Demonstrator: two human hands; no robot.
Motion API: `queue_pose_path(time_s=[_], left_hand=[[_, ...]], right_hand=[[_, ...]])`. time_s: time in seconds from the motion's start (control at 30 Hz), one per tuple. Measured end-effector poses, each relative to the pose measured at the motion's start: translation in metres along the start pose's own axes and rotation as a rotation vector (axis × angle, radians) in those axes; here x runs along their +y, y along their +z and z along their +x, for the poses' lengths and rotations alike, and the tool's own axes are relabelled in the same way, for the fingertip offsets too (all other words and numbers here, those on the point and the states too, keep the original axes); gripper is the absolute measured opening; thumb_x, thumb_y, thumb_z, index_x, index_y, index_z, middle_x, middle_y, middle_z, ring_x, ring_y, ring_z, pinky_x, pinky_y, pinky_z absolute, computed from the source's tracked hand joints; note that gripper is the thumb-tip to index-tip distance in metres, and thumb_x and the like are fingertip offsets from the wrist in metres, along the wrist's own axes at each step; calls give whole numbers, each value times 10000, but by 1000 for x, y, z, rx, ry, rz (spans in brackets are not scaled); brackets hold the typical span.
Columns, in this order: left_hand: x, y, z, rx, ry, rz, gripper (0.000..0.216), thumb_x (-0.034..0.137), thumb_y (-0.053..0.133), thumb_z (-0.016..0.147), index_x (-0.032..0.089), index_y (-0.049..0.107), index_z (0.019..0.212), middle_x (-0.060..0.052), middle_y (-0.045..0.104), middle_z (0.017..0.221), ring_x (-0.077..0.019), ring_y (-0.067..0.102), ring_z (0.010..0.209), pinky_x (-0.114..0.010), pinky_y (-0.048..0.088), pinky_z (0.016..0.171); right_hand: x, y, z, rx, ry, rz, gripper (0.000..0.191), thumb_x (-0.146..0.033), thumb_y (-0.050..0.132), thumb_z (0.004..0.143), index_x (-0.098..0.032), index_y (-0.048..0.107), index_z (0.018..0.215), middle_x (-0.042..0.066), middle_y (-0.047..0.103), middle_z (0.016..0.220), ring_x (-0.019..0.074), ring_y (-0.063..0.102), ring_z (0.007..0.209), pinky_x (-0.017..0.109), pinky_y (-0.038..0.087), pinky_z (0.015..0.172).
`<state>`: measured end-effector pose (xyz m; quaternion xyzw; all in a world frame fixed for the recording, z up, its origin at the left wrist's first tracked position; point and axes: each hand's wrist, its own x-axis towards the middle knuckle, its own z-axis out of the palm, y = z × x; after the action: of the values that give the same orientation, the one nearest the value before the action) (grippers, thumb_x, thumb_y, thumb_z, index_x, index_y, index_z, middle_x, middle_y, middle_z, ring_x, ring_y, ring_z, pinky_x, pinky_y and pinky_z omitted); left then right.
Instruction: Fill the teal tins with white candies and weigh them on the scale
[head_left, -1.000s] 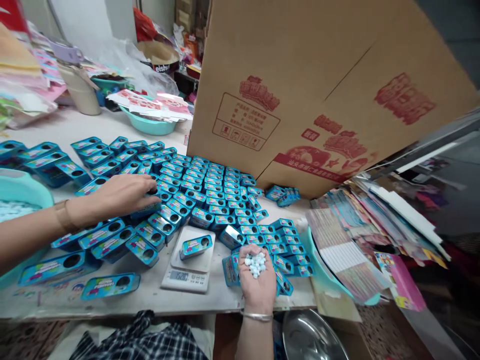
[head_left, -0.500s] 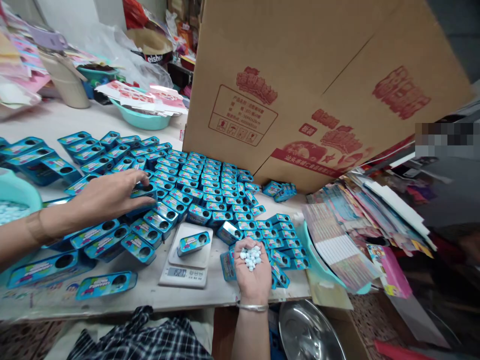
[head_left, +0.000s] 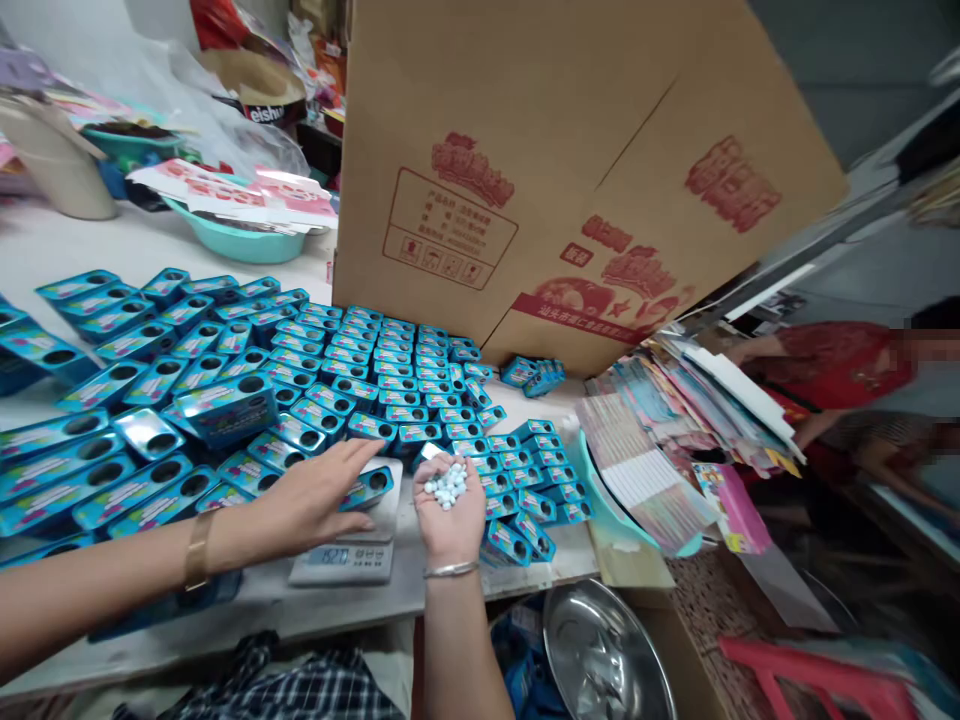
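Note:
My right hand (head_left: 448, 530) is palm up and cupped around a small heap of pale blue and white candies (head_left: 450, 487). Just left of it, my left hand (head_left: 319, 492) reaches over a white digital scale (head_left: 375, 570), thumb and fingers apart on either side of a blue tin (head_left: 373, 488) on the scale's plate. Whether the fingertips touch that tin I cannot tell. The scale's display is lit, its digits blurred. Many blue tins with round dark openings crowd the table, one of them (head_left: 229, 410) raised on the others behind my left forearm.
A large cardboard box (head_left: 525, 120) stands behind the tins. At right, printed sheets (head_left: 645, 470) lie over a teal basin (head_left: 600, 490). A steel bowl (head_left: 607, 650) sits below the table edge. Another teal basin (head_left: 240, 240) is at back left. A person in red (head_left: 840, 365) sits far right.
My left hand has let go of a tin in the left group and moved right, over the tin on the scale. The view has turned right. My right hand still holds the candies.

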<state>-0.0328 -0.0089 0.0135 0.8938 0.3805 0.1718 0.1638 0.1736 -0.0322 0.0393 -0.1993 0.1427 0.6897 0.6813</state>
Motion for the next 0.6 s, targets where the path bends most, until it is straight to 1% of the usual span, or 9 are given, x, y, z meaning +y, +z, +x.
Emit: queue_pose_path(time_s=[0.07,0.13,0.2,0.27,0.37,0.43,0.47,0.53,0.6], left_hand=[[0,10,9,-27,30,17,589,366,638,848,212,448,1385,-131,582,1319,-275,601,1169,-363,525,921],[-1,17,15,-52,58,33,444,262,557,875,212,514,1315,-107,626,1197,-244,639,1055,-348,534,870],[-3,21,19,-74,69,39,445,183,500,870,224,520,1313,-89,636,1144,-231,648,1007,-336,538,828],[-6,23,19,-76,83,22,501,144,492,849,234,499,1342,-84,635,1167,-229,645,1030,-330,539,832],[-5,20,19,34,95,-18,558,200,549,849,224,449,1398,-112,588,1312,-252,594,1166,-355,516,931],[0,12,21,130,99,-24,495,267,566,874,224,489,1361,-119,577,1328,-262,562,1197,-378,485,973],[4,7,24,161,110,-12,420,287,561,888,236,541,1304,-107,603,1277,-260,565,1172,-395,464,985],[14,-3,31,198,160,38,252,292,538,914,273,634,1146,-57,660,1073,-239,587,1056,-442,407,1005],[24,-10,38,231,207,103,170,280,524,929,292,671,1015,-17,657,905,-227,589,972,-506,329,1040]], right_hand=[[4,3,6,28,-16,-15,266,-282,440,940,-191,475,692,-48,496,657,73,493,561,213,474,591],[7,5,12,54,-34,-27,271,-283,442,940,-191,478,688,-48,504,655,75,493,553,229,476,599],[9,6,15,64,-43,-20,278,-295,444,944,-192,481,689,-48,511,652,77,497,549,237,481,608],[11,5,18,60,-43,1,283,-301,440,949,-195,481,690,-50,512,644,76,498,542,235,483,608],[12,3,20,53,-48,1,285,-302,430,949,-202,475,686,-54,520,630,78,502,532,249,503,634],[13,2,20,45,-55,-30,279,-302,428,939,-209,466,679,-62,522,617,82,510,532,283,532,695],[14,2,20,40,-56,-46,272,-297,429,933,-213,461,676,-67,520,610,83,514,534,300,542,731],[16,2,19,32,-61,-69,260,-285,429,919,-218,449,669,-71,517,601,85,521,537,324,550,790],[18,3,18,27,-70,-83,251,-282,432,906,-223,438,663,-71,515,595,89,525,536,337,552,821]])
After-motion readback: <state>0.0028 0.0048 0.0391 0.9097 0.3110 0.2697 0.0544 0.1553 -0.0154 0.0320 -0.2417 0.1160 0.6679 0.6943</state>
